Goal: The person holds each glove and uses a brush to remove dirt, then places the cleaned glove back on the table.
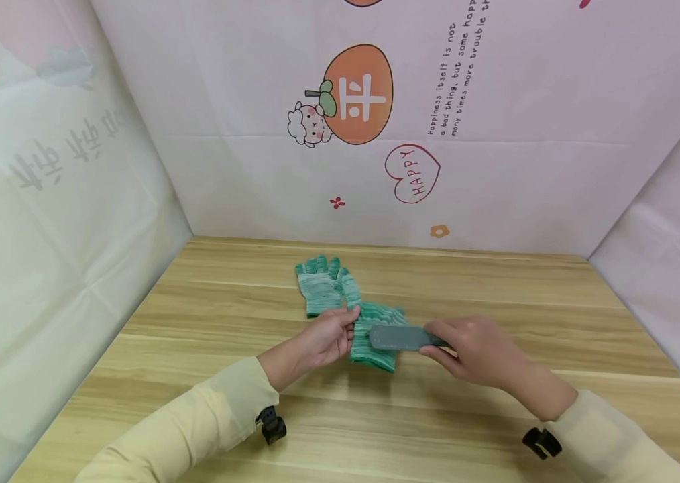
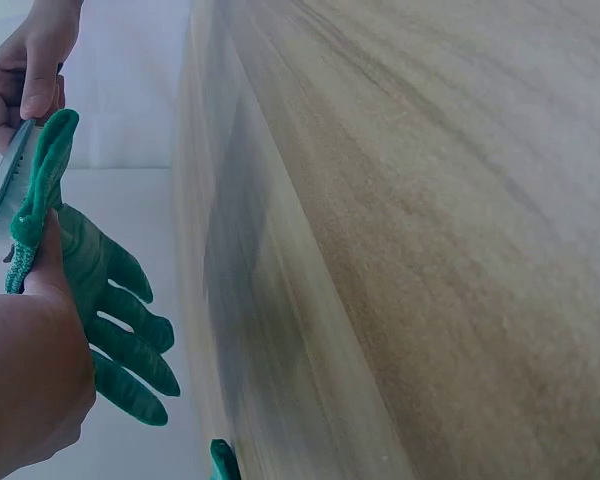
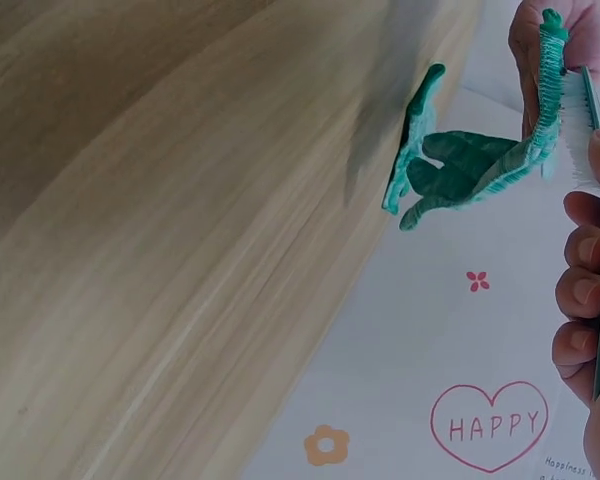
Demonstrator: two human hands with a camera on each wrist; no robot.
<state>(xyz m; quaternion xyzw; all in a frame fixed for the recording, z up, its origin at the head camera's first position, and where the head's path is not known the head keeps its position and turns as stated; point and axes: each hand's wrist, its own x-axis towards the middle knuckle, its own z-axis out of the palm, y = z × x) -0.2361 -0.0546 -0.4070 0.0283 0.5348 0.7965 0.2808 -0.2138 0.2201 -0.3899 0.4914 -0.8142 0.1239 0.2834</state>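
Observation:
A green-and-white striped knit glove (image 1: 371, 354) is held above the wooden table by my left hand (image 1: 329, 337), which pinches its cuff part; in the left wrist view the glove fingers (image 2: 130, 350) hang down beyond the hand. Gripped by its handle in my right hand (image 1: 481, 352) is a grey-backed brush (image 1: 397, 337). Its white bristles (image 3: 577, 135) face the glove and appear to touch the knit, as seen in the right wrist view. A matching second glove (image 1: 322, 292) lies flat on the table just beyond my left hand.
The wood-grain table (image 1: 225, 302) ends at a white printed backdrop (image 1: 527, 181) at the back. White sheets also hang at the left (image 1: 44, 235) and right (image 1: 678, 235). A black strap device (image 1: 271, 424) sits at the left cuff, another (image 1: 542, 443) at the right.

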